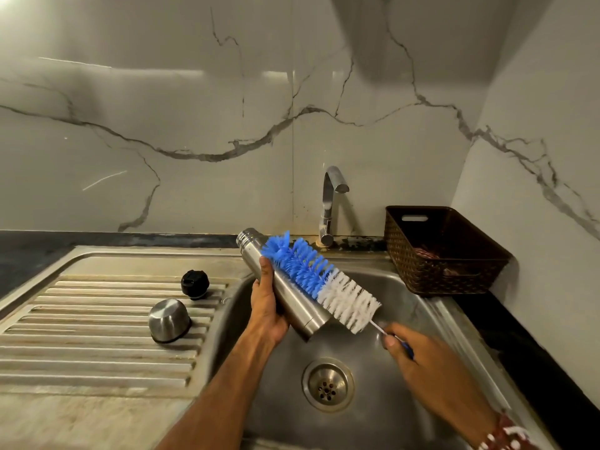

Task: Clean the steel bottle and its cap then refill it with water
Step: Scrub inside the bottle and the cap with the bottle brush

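Steel bottle (293, 298): uncapped and tilted, mouth toward the back edge of the sink (418, 308), held over the basin's back-left part; left hand (268, 306) wrapped round its body

Bottle brush (319, 280): blue-and-white bristles lying along the bottle's outer side, touching it; right hand (407, 349) fingers closed on the thin handle

Black stopper cap (194, 283) and steel cup lid (168, 319), the latter mouth down: on the ribbed drainboard (97, 323), near its right edge

Tap (329, 203): back edge

Brown woven basket (438, 254): back-right corner
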